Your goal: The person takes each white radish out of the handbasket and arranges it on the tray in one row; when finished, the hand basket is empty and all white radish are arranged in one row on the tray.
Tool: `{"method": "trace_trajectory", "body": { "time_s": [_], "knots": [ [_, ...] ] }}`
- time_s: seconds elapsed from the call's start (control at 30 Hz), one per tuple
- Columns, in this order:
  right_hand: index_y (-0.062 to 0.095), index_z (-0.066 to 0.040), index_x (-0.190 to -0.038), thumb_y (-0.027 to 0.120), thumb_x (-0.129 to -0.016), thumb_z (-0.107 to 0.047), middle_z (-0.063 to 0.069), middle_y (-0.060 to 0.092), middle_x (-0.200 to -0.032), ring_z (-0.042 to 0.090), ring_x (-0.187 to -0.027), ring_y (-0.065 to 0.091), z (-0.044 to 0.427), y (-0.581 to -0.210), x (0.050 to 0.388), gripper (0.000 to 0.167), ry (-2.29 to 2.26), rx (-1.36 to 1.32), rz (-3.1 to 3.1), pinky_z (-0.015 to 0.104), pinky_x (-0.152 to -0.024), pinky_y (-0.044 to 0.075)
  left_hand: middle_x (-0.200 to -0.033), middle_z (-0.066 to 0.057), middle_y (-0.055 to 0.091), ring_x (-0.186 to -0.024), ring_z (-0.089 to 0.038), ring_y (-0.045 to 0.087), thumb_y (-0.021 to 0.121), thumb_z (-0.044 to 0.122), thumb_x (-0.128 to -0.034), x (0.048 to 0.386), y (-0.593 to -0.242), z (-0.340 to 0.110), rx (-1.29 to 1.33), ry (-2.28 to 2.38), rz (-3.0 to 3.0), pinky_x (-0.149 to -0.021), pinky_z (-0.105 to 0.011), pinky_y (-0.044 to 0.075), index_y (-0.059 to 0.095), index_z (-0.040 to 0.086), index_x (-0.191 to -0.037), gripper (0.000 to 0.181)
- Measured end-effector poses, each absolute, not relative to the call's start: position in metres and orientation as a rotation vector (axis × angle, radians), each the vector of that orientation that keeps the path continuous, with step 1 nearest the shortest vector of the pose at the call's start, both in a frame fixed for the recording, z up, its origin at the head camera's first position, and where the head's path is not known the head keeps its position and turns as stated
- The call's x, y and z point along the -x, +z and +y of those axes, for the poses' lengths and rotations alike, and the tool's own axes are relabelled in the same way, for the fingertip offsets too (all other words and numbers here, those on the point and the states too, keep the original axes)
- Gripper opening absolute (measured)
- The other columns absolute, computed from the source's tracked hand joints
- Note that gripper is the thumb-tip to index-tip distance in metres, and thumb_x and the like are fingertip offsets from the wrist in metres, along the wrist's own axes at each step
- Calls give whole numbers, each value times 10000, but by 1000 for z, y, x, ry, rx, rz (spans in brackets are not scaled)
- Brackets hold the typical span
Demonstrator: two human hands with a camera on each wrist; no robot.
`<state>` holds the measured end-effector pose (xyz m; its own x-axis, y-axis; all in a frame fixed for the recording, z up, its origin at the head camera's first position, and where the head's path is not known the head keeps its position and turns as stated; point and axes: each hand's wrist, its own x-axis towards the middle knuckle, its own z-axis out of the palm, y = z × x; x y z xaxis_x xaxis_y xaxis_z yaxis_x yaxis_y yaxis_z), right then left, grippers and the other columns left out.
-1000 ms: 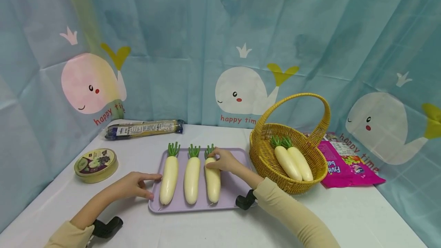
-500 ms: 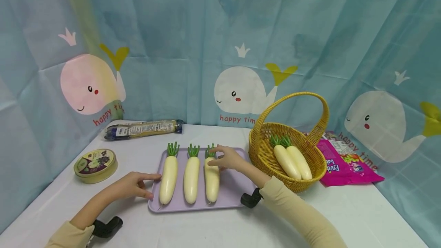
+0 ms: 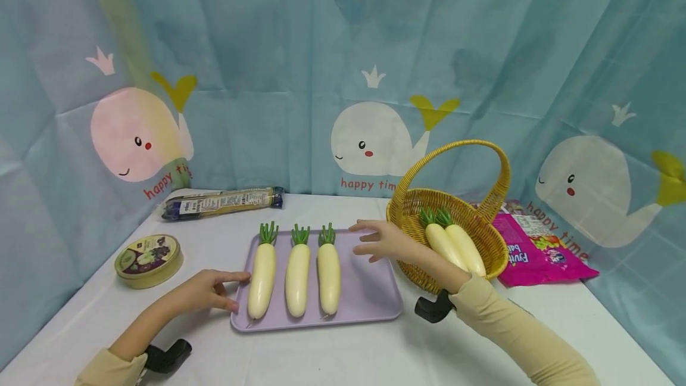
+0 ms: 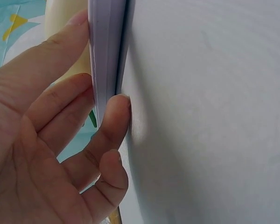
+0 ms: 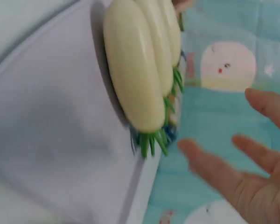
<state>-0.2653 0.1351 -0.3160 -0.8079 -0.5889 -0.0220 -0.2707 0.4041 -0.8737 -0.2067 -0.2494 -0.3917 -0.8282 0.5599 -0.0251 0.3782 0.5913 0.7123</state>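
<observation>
Three white radishes with green tops stand side by side on the lilac tray (image 3: 370, 290): a left radish (image 3: 262, 279), a middle radish (image 3: 298, 279) and a right radish (image 3: 329, 279). My left hand (image 3: 200, 292) touches the tray's left edge, thumb and index finger spread apart along it. The left wrist view has its fingertips against the rim, one finger lower than the others. Over the tray's right side hovers my right hand (image 3: 388, 242), fingers spread and holding nothing, near the wicker basket (image 3: 415, 207). Two more white radishes (image 3: 455, 246) lie inside that basket, partly hidden by the right forearm.
A round tin (image 3: 149, 260) sits left of the tray. Long plastic packets (image 3: 225, 202) lie at the table's back left. Pink snack bags (image 3: 541, 255) lie right of the basket, and a blue whale-print curtain (image 3: 257, 106) hangs behind.
My right hand has let go of the right radish, lifted away and moved right toward the basket. That radish stays on the tray. My left hand holds its place at the tray's edge.
</observation>
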Motion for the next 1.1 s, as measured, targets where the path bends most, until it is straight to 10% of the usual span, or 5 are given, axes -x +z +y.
{"method": "trace_trajectory", "body": {
  "time_s": [0.17, 1.1],
  "knots": [
    [535, 20, -1182, 626, -841, -105, 157, 524, -1168, 273, -961, 564, 166, -297, 270, 374, -1391, 776, 2225, 395, -663, 487, -844, -42, 620, -601, -69, 488, 732, 234, -726, 207, -392, -252, -792, 1087, 2581, -543, -250, 400, 464, -100, -1228, 660],
    [385, 16, -1331, 572, -891, -247, 205, 365, -1339, 378, -1161, 379, 272, -274, 315, 546, -1364, 710, 2346, 443, -738, 456, -921, -81, 616, -607, -66, 476, 731, 263, -727, 208, -394, -250, -809, 1069, 2597, -541, -254, 397, 489, -63, -1228, 645]
  ]
}}
